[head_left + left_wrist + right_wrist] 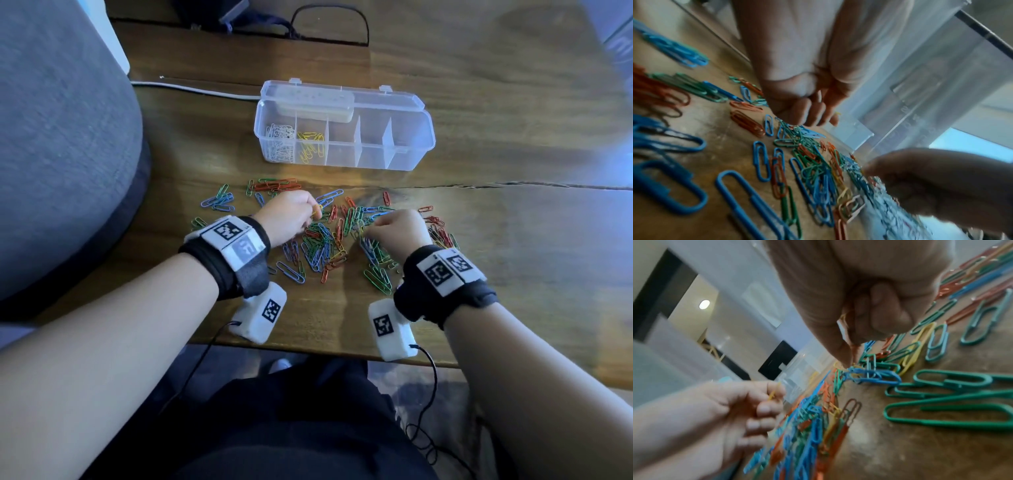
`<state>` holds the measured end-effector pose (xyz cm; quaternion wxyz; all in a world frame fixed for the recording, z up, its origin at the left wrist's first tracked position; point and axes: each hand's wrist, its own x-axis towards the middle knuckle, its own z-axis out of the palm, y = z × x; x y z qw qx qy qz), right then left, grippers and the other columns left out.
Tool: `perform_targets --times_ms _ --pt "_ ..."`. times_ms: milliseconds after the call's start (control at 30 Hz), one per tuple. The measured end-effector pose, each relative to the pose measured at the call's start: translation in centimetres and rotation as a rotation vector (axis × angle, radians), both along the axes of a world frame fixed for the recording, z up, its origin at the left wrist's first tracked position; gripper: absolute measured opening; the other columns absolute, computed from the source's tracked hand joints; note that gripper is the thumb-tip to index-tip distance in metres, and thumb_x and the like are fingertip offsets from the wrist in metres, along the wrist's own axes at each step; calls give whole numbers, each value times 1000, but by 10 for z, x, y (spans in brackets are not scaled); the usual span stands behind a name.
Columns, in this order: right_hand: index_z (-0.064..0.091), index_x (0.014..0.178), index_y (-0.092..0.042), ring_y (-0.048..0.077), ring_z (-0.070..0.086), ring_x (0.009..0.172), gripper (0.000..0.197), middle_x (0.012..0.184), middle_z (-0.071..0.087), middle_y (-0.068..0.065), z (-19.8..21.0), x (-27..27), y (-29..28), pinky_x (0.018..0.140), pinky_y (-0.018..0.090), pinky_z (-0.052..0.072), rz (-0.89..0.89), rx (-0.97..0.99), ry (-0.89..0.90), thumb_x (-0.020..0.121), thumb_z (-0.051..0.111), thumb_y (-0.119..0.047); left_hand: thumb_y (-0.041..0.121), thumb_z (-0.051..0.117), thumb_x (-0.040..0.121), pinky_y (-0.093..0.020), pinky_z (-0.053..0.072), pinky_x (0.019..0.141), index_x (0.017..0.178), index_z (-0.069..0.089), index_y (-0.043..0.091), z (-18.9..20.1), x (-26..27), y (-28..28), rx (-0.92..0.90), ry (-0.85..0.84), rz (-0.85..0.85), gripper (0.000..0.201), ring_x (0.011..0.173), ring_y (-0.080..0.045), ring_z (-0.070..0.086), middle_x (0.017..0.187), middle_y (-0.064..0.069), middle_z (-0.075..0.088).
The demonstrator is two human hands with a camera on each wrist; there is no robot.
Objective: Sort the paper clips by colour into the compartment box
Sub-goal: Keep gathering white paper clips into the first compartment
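Wooden table (479,240) in the head view carries a loose heap of paper clips (329,243) in red, blue, green and yellow, just in front of the clear compartment box (416,137), whose lid stands open. White clips (281,142) fill its leftmost compartment and yellow clips (311,145) the next; the other compartments show none. The left hand (291,217), fingers curled, pinches a yellow clip (317,210) over the heap. The right hand (397,233) is curled too, fingertips down among the clips.

From the left wrist, the left hand (797,91) is clenched, a bit of yellow at its fingertips; the blurred right hand (931,183) sits lower right.

From the right wrist, the right hand (865,305) pinches an orange-red clip (854,348) between thumb and forefinger, above a blue clip (875,376). The left hand (740,410) grasps the yellow clip (773,393).
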<state>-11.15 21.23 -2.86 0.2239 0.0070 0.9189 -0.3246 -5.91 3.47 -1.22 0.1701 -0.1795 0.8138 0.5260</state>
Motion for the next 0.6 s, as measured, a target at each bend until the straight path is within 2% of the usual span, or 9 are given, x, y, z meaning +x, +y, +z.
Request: perform_targets --times_ms 100,167,233,300,367,433,500,533,600 --pt "63 66 -9 11 32 39 13 51 41 0 4 2 9 38 18 27 -133 -257 -154 79 67 -7 25 45 92 -28 36 62 79 58 20 -5 2 8 -243 34 -126 19 66 -21 47 69 -1 51" --pt "60 66 -13 11 29 42 18 56 42 1 3 5 13 35 16 22 -217 -440 -269 80 66 -4 41 53 89 -28 39 64 87 61 29 -6 4 14 -432 47 -236 15 66 -18 52 67 5 53" --pt "58 69 -12 11 31 47 18 62 48 3 4 7 13 37 16 25 -276 -559 -330 82 63 -1 38 56 89 -27 43 65 101 65 35 -3 4 19 -525 67 -356 16 64 -16 52 66 10 51" --pt "57 71 -9 10 37 50 18 66 51 4 5 9 12 38 14 29 -300 -637 -357 85 59 1 26 54 90 -25 45 68 111 66 37 0 2 17 -562 80 -400 27 65 -17 53 76 5 57" --pt "56 73 -9 9 43 51 17 67 52 3 7 10 13 41 14 33 -294 -715 -391 88 56 1 16 49 90 -23 45 75 112 67 36 2 -1 12 -587 88 -393 34 71 -18 53 93 -2 67" --pt "57 79 -8 8 46 52 15 70 53 3 7 11 17 45 14 33 -300 -798 -441 88 53 3 12 48 89 -25 44 82 110 68 33 4 -2 4 -600 82 -372 35 83 -21 54 107 -2 68" --pt "60 88 -6 9 43 53 14 71 52 3 6 12 20 43 15 31 -322 -864 -490 87 49 4 13 50 89 -28 47 76 106 69 28 5 -2 -2 -621 61 -357 30 78 -20 54 88 4 67" --pt "61 91 -6 9 38 53 16 69 48 2 7 13 22 40 15 29 -336 -886 -514 87 48 2 15 51 89 -28 48 72 103 70 26 4 -1 -4 -629 59 -353 26 73 -19 55 71 9 60" --pt "61 87 -9 9 28 52 23 65 39 -1 8 14 23 37 15 23 -359 -901 -559 85 39 -2 20 54 89 -25 44 66 97 70 25 5 1 -2 -611 103 -343 18 61 -15 55 54 15 46"
